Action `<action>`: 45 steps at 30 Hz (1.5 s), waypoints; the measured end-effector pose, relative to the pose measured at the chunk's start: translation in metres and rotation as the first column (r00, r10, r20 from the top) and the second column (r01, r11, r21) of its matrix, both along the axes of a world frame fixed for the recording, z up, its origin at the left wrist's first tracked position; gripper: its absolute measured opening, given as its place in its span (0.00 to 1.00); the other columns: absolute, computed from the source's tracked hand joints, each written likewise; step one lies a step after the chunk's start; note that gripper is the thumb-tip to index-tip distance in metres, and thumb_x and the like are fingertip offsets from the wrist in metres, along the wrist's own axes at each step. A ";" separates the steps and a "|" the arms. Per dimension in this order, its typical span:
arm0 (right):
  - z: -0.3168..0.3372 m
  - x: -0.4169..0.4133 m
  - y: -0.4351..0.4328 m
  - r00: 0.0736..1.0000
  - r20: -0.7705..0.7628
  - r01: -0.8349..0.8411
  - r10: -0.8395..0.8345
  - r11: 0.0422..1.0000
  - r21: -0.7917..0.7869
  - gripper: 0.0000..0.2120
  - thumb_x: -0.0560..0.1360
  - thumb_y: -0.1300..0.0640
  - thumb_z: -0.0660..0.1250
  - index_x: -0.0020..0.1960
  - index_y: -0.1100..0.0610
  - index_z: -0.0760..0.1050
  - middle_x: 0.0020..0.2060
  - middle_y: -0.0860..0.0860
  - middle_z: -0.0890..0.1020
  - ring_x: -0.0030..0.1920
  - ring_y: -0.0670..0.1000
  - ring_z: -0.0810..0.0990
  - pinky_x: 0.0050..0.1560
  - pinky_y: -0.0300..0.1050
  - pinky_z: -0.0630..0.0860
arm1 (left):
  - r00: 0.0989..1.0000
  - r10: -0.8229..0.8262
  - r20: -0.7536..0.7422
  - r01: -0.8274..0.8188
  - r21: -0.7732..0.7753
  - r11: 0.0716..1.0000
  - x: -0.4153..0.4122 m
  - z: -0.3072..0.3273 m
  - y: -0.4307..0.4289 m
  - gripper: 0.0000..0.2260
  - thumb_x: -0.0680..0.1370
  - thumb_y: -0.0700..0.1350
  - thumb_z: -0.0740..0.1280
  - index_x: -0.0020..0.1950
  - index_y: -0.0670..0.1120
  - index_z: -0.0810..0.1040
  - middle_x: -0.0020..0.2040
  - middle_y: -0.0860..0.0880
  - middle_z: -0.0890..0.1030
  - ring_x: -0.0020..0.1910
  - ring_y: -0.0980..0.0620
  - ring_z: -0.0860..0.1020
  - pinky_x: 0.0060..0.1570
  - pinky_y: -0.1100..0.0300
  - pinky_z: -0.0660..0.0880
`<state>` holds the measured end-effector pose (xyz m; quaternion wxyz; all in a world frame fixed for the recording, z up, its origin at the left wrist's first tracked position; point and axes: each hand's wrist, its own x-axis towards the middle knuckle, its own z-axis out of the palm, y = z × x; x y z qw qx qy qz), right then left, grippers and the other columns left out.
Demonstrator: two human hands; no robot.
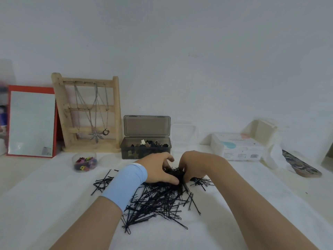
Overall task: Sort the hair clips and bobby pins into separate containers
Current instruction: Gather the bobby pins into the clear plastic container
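A heap of black bobby pins [158,201] lies spread on the white table in front of me. My left hand [158,168], with a light blue band on the wrist, and my right hand [191,166] meet at the far top of the heap, fingers curled round a bunch of pins between them. Behind the hands stands a smoky grey box [146,147] with its lid up, holding dark and tan hair clips. A clear box [183,139], lid up, stands to its right; its inside is hidden. A small round clear tub [84,162] of colourful mini clips sits at the left.
A wooden jewellery stand [90,112] with necklaces and a red-framed mirror [31,121] stand at the back left. A white carton [237,146], a white container [264,130] and a patterned phone case [301,164] lie at the right. White cloth [54,204] covers the table.
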<state>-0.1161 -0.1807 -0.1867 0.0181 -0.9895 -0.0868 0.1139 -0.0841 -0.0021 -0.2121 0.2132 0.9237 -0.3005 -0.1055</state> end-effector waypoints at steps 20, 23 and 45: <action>0.010 -0.002 -0.009 0.998 -0.033 -0.041 0.059 0.918 0.394 0.07 0.76 0.63 0.62 0.45 0.62 0.78 0.38 0.57 0.84 0.36 0.51 0.80 0.45 0.50 0.79 | 0.991 0.113 0.069 -0.088 -0.288 0.954 -0.001 0.016 0.005 0.08 0.77 0.50 0.68 0.40 0.50 0.82 0.38 0.48 0.85 0.40 0.48 0.83 0.50 0.50 0.79; 0.003 -0.001 0.000 0.996 -0.059 -0.034 0.068 0.890 0.454 0.08 0.77 0.61 0.62 0.49 0.62 0.78 0.39 0.55 0.83 0.38 0.53 0.80 0.47 0.51 0.78 | 0.994 0.099 0.055 -0.075 -0.336 0.939 0.000 0.019 0.008 0.05 0.76 0.50 0.70 0.43 0.51 0.84 0.38 0.50 0.85 0.40 0.48 0.83 0.52 0.51 0.80; 0.005 -0.004 -0.004 0.920 -0.391 0.337 0.019 0.472 0.815 0.15 0.79 0.46 0.58 0.50 0.59 0.70 0.32 0.50 0.67 0.30 0.49 0.66 0.34 0.44 0.68 | 0.997 0.032 -0.071 -0.041 -0.132 0.990 -0.003 0.045 0.023 0.08 0.75 0.51 0.71 0.54 0.55 0.82 0.39 0.60 0.85 0.40 0.60 0.83 0.45 0.65 0.74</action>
